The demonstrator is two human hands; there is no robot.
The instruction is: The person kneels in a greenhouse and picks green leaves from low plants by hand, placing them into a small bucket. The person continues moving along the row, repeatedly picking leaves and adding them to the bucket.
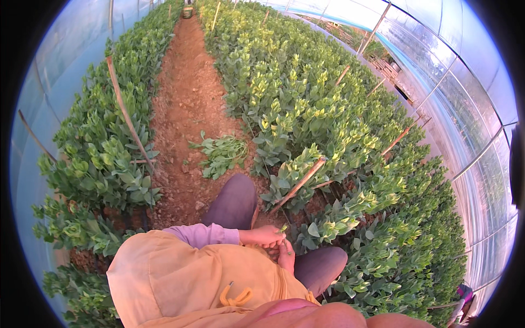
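My left hand (264, 236) reaches in from a purple sleeve, its fingers closed on a small green plant piece (284, 228). Close against it is my right hand (286, 255), thumb and fingers pinched at the thin stem below. Both hands are together between my knees, in front of the orange garment. Cut leafy green stems (225, 152) lie in a pile on the soil path beyond my left knee. Leafy plants (328, 221) grow just to the right of the hands.
Planted beds flank the soil path (186, 90). A wooden stake (301, 182) leans near my right knee, and another stake (127, 110) stands in the left bed. Plastic greenhouse walls (475, 135) curve around. A bucket (187, 12) stands far up the path.
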